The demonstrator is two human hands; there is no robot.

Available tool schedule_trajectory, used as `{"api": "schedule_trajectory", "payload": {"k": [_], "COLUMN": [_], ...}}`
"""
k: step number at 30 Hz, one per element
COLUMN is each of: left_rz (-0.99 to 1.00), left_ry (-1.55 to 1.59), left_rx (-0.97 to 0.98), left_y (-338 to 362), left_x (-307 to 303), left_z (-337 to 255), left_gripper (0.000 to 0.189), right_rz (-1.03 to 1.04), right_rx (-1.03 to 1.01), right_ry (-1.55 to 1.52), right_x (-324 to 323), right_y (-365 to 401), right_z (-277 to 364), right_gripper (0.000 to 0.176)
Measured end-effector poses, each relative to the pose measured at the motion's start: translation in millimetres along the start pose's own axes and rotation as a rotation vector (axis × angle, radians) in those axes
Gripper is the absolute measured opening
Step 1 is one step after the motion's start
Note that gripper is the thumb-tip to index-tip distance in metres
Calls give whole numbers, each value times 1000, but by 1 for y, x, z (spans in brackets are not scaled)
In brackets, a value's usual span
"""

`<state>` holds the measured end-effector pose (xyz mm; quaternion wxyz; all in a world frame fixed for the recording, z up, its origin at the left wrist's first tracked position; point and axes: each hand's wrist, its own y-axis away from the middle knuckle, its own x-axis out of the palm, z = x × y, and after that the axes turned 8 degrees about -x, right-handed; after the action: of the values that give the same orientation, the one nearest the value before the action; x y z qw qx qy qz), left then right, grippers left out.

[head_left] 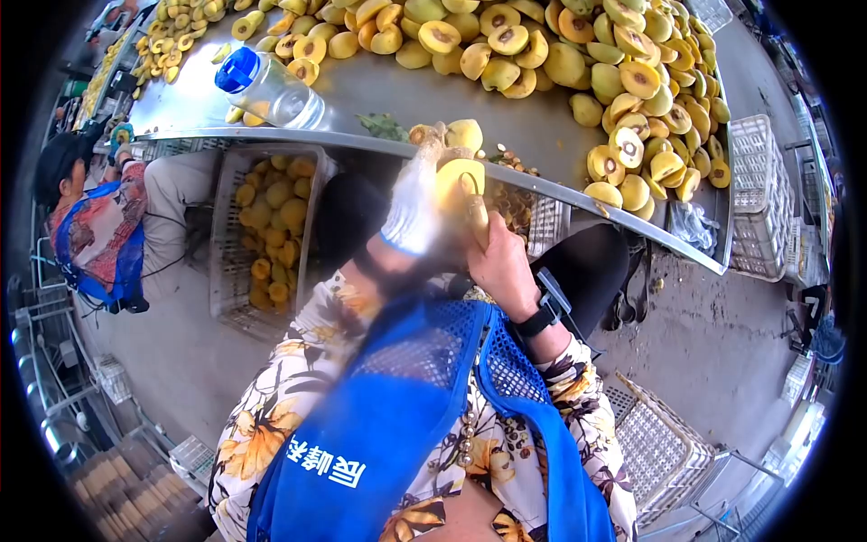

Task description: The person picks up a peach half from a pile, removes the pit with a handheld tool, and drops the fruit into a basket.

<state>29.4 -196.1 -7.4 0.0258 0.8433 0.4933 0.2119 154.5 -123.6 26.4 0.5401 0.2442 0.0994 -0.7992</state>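
My left hand (414, 203), in a white knitted glove, is closed around a yellow peach half (459, 179) with its cut face toward me. My bare right hand (504, 271) grips the light handle of a small pitting tool (477, 217). The tool's tip meets the cut face of the peach half and is partly blurred. Just beyond my gloved fingers, another yellow peach (464, 135) shows at the table's edge. Loose pits (513, 161) lie on the metal right of it.
A metal table (361, 90) carries heaped peach halves (632, 81), a blue-capped water bottle (280, 95) and a green leaf (383, 126). Below stands a crate of peaches (271, 226). A person (104, 217) sits at left. White crates (757, 194) stand at right.
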Motion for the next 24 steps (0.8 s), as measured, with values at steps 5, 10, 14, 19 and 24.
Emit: {"api": "schedule_trajectory", "payload": {"k": [5, 10, 14, 19, 24], "left_rz": [83, 47, 214, 239, 99], "left_ry": [-317, -521, -491, -441, -421], "left_rx": [-107, -63, 33, 55, -204], "left_y": [17, 22, 7, 1, 20], "left_x": [1, 4, -11, -17, 7], "left_z": [-24, -32, -16, 0, -30], "left_gripper": [31, 25, 23, 25, 28], "right_rz": [88, 146, 166, 375, 566], "right_rx": [47, -30, -60, 234, 310], "right_ry": [-28, -28, -76, -497, -1221], "right_x": [1, 5, 12, 4, 13], "right_y": [4, 7, 9, 6, 9], "right_z": [-1, -7, -20, -9, -15], "right_gripper": [28, 30, 27, 16, 14]}}
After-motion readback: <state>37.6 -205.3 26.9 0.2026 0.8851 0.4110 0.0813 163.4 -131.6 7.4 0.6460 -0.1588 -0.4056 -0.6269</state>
